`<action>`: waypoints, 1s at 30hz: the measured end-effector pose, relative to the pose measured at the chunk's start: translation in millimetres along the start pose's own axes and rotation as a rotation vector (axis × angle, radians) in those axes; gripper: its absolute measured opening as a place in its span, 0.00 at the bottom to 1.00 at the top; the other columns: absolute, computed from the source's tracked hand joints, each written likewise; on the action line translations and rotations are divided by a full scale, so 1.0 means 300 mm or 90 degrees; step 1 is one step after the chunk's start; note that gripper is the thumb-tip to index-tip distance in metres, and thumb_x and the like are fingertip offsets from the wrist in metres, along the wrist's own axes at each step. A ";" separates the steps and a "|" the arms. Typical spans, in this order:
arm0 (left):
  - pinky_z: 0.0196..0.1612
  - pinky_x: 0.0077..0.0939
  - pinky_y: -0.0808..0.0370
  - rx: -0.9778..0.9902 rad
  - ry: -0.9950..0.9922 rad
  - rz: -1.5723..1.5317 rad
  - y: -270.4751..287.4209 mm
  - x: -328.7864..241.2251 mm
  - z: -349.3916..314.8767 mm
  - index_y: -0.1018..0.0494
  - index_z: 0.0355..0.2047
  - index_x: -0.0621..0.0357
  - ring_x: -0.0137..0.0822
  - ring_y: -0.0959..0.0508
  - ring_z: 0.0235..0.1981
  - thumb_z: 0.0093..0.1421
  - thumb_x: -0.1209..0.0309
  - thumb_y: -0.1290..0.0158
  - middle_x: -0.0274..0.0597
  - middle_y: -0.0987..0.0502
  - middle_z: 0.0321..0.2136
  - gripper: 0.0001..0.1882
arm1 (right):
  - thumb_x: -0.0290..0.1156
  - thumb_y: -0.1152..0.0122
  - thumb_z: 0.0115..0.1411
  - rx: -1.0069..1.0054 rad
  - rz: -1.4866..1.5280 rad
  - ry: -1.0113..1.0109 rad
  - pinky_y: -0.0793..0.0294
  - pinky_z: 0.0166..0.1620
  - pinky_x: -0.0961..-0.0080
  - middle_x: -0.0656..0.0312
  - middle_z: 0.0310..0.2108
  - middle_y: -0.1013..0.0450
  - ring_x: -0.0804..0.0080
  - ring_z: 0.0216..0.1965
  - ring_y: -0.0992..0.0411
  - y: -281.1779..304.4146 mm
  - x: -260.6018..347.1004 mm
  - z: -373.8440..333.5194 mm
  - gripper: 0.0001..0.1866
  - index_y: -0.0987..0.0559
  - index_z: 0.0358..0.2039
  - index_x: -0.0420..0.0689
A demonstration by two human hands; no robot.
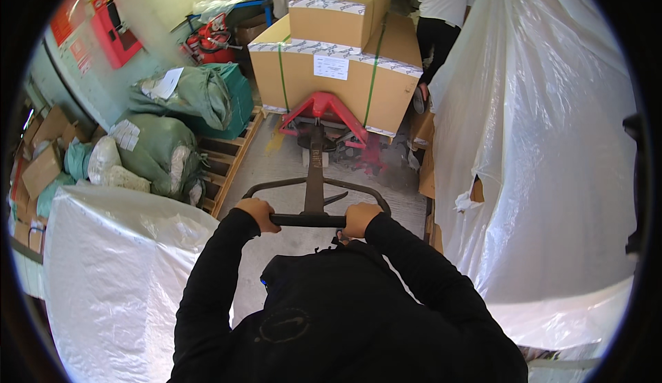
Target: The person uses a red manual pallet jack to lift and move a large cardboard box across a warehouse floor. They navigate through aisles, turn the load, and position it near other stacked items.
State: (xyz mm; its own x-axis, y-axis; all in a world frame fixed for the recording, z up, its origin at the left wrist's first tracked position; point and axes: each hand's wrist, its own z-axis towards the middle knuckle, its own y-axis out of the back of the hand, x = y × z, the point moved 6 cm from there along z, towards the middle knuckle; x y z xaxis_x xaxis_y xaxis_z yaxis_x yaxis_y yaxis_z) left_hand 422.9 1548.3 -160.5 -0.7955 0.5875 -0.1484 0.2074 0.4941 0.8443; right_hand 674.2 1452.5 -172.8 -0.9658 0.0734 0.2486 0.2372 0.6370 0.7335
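Observation:
Both my hands grip the black crossbar of a pallet jack handle (307, 221). My left hand (259, 214) is closed round its left end, and my right hand (361, 219) round its right end. From the bar, the dark shaft runs forward to the jack's red frame (321, 101). Beyond that frame stands a large cardboard box (269, 72) with green straps and a white label. A smaller carton (331, 21) rests on top of it. The jack's forks are hidden by the load.
Plastic-wrapped stacks stand close on my right (545, 141) and near left (131, 266). Green sacks (165, 152) lie along a wooden pallet (231, 169) on the left. A person in a white shirt (445, 0) is beside the load, far right. Fire extinguishers (214, 41) stand by the wall.

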 end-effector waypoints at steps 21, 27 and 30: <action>0.42 0.42 0.22 0.010 -0.153 0.047 -0.198 0.389 -0.713 0.18 0.26 0.49 0.49 0.18 0.33 0.46 0.44 0.40 0.47 0.18 0.26 0.22 | 0.45 0.38 0.51 -0.054 0.085 -0.098 0.21 0.45 0.56 0.47 0.35 0.20 0.50 0.39 0.20 -0.369 0.843 -0.397 0.20 0.16 0.34 0.41; 0.42 0.42 0.22 -0.036 -0.132 0.055 -0.353 0.301 -0.955 0.19 0.24 0.48 0.47 0.18 0.32 0.47 0.43 0.41 0.43 0.18 0.25 0.22 | 0.47 0.38 0.52 -0.083 0.027 -0.081 0.21 0.44 0.57 0.50 0.32 0.20 0.51 0.39 0.20 -0.534 0.896 -0.583 0.22 0.18 0.38 0.42; 0.41 0.40 0.22 0.018 -0.098 0.035 -0.436 0.254 -1.075 0.17 0.27 0.46 0.45 0.17 0.34 0.47 0.43 0.41 0.42 0.18 0.26 0.21 | 0.48 0.39 0.53 -0.043 -0.008 -0.068 0.20 0.41 0.58 0.51 0.31 0.20 0.52 0.37 0.20 -0.627 0.928 -0.675 0.21 0.19 0.40 0.45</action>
State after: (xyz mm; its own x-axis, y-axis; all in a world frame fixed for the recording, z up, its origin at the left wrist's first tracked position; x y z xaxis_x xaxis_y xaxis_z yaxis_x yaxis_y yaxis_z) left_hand 151.7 1321.9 -116.1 -0.6860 0.7047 -0.1811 0.2660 0.4745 0.8391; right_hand 382.0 1197.8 -113.5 -0.9735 0.1499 0.1730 0.2284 0.5856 0.7778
